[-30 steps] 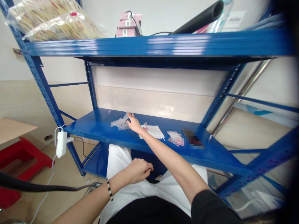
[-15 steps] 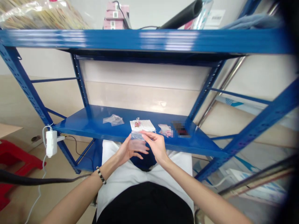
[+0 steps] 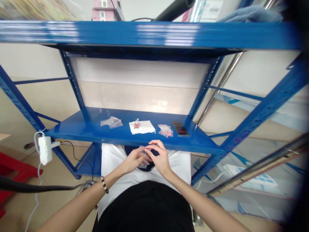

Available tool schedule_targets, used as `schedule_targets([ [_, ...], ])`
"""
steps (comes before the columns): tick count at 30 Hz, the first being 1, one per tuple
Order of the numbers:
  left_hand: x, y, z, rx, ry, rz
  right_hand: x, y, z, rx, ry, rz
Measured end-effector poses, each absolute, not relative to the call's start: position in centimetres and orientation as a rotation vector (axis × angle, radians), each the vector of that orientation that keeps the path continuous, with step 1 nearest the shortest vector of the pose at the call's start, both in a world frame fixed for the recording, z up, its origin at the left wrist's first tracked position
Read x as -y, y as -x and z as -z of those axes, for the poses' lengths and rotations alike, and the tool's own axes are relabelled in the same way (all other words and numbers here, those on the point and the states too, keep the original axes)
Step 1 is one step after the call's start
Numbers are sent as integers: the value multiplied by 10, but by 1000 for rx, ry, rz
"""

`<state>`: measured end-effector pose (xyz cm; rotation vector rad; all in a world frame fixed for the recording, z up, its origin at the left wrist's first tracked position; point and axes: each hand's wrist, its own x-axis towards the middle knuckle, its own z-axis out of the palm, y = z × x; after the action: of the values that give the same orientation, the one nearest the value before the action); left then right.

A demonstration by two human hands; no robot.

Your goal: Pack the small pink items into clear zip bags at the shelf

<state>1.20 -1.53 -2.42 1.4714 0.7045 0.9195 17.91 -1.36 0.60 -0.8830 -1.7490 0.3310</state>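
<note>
Above my lap, just in front of the shelf edge, a small clear plastic bag (image 3: pixel 143 165) is between my hands. My left hand (image 3: pixel 133 160) grips it from the left, fingers curled around behind it. My right hand (image 3: pixel 160 158) pinches its upper edge with thumb and fingertips. On the blue shelf (image 3: pixel 87 130) lies a white drawstring pouch (image 3: pixel 146 128) with a small pink beaded piece (image 3: pixel 136 125) on its left part. To the right rests a clear bag with pink pieces (image 3: pixel 165 130) inside. Several flat clear bags (image 3: pixel 112 122) overlap on the left.
A pixelated dark item (image 3: pixel 180 129) lies at the shelf's right end. The blue upper beam (image 3: pixel 108 33) crosses above, with pink boxes (image 3: pixel 106 9) and a black tube (image 3: pixel 173 10) over it. A white power strip (image 3: pixel 45 149) hangs at the left post; a red stool (image 3: pixel 16 170) stands beside.
My hands have lowered slightly towards my lap with the plastic bag, which was spread flat and is now mostly covered by fingers. The camera view has shifted.
</note>
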Motion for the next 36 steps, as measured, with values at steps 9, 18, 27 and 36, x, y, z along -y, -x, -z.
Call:
schedule_targets([
  [9,26,-5,0,-793,-1878,-939,29,-184,-13,2012,813,-194],
  [18,14,-2,11,-866,-1973,-1021,24,-183,-8,2224,784,-109],
  [27,11,1,6,-907,-2033,-974,22,-185,3,2275,776,-171],
  [36,16,0,10,-900,-1951,-1033,26,-183,-2,2092,877,-317],
])
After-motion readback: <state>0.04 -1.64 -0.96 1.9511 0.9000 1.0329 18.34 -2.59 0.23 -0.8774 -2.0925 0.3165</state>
